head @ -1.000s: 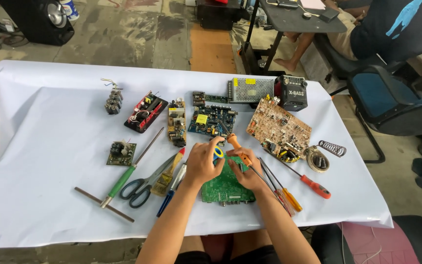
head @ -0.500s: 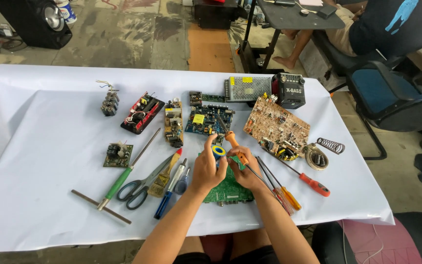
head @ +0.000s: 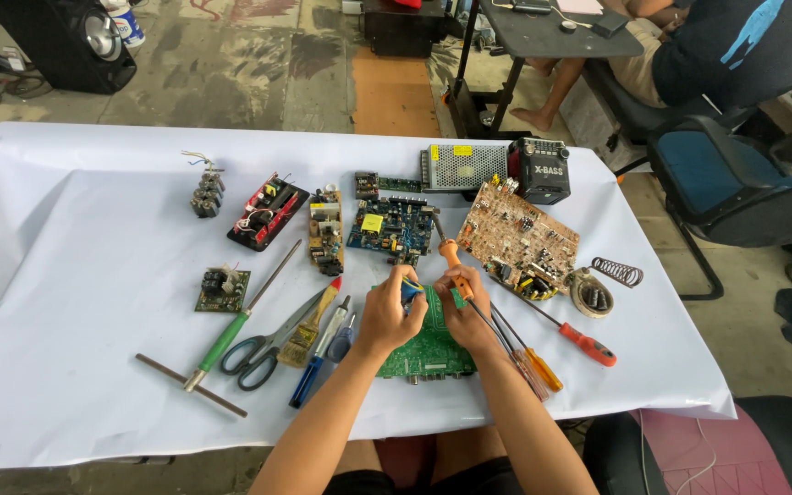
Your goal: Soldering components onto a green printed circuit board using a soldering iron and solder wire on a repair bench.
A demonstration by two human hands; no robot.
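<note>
The right hand (head: 466,312) grips an orange-handled soldering iron (head: 451,257) and the left hand (head: 394,310) pinches a small blue and yellow part (head: 412,289), both close together over the green circuit board (head: 428,346) at the table's near edge. The iron's tip could slip and burn a finger or the white cloth (head: 93,302) — the hands sit so near. Around them lie other boards and tools, on a stained concrete floor (head: 231,55) — someone sits nearby.

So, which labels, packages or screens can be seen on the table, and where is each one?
Yellow square label on the blue circuit board, table centre.
Small yellow label on the grey metal-mesh box, far edge.
White lettering on the black box radio, right of the mesh box.
No screens or packages.
</note>
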